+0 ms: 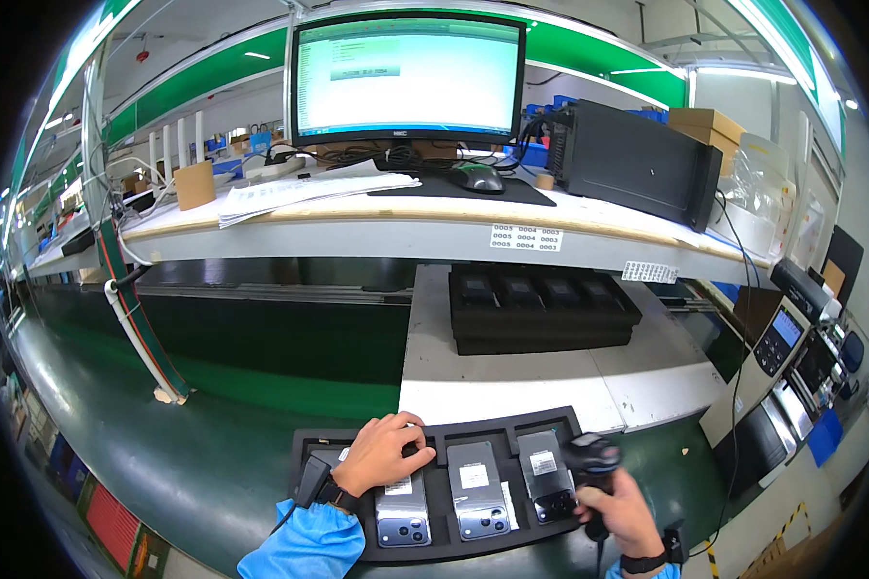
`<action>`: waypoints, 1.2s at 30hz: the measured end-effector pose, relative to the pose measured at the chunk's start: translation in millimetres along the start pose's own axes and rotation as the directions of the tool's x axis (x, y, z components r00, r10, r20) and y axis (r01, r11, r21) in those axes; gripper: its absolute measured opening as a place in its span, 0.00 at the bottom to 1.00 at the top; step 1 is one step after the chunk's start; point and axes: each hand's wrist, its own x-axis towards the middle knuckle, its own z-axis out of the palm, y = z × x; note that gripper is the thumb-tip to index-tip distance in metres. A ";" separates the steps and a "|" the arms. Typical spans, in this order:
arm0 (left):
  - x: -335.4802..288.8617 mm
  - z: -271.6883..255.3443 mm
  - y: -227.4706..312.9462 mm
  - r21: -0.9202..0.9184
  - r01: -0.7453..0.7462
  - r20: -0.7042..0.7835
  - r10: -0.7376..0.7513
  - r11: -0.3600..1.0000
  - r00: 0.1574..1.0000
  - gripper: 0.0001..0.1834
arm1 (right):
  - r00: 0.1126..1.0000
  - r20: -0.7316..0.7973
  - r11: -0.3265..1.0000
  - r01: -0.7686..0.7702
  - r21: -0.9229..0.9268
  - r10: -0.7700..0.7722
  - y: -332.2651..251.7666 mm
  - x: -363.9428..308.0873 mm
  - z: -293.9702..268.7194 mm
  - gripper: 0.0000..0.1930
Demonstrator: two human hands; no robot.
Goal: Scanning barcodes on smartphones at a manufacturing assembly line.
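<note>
A black foam tray [434, 439] lies in front of me with several grey smartphones in its slots, backs up, white labels on them. My left hand [384, 454] rests over the left part of the tray, fingers loosely bent and apart, covering the upper part of one smartphone [403, 516]. To its right lie another labelled smartphone [477, 497] and a smartphone [544, 468] in the rightmost slot. My right hand [628, 516] is closed round the handle of a black barcode scanner [594, 461], slightly blurred, its head beside the rightmost smartphone.
Stacked black foam trays [541, 328] stand on a white board [502, 391] beyond. Above, a shelf [357, 217] carries a monitor [406, 87], papers [309, 188], a mouse [480, 179] and a black computer case [637, 159]. At right stands a machine with a small screen [782, 333]; a cable hangs nearby.
</note>
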 end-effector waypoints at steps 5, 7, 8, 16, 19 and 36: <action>3.2 -0.3 -3.3 -0.163 0.032 -0.038 -0.039 0.986 0.999 0.10 | 0.905 -0.415 0.964 -0.015 -0.265 -0.100 39.6 36.7 -68.7 0.12; 3.0 -1.0 -7.3 -0.252 0.045 -0.051 -0.059 0.967 0.997 0.10 | 0.876 -0.447 0.886 -0.055 -0.460 -0.179 48.1 49.8 -75.7 0.10; 2.8 -1.7 -7.7 -0.318 0.048 -0.068 -0.074 0.947 0.995 0.09 | 0.876 -0.449 0.886 -0.056 -0.460 -0.178 49.8 55.2 -78.0 0.10; 2.8 -4.0 -11.6 -0.425 0.081 -0.039 -0.107 0.902 0.994 0.08 | 0.911 -0.340 0.735 -0.064 -0.674 -0.232 79.0 91.3 -94.6 0.13; 2.5 -9.4 -0.9 -0.376 0.121 -0.040 -0.147 0.919 0.988 0.13 | 0.913 -0.360 0.758 -0.095 -0.645 -0.192 73.9 88.6 -89.9 0.13; -1.5 -3.1 -7.4 -0.221 0.046 -0.141 -0.079 0.974 0.987 0.12 | 0.914 -0.386 0.755 -0.163 -0.635 -0.127 56.2 76.6 -78.2 0.21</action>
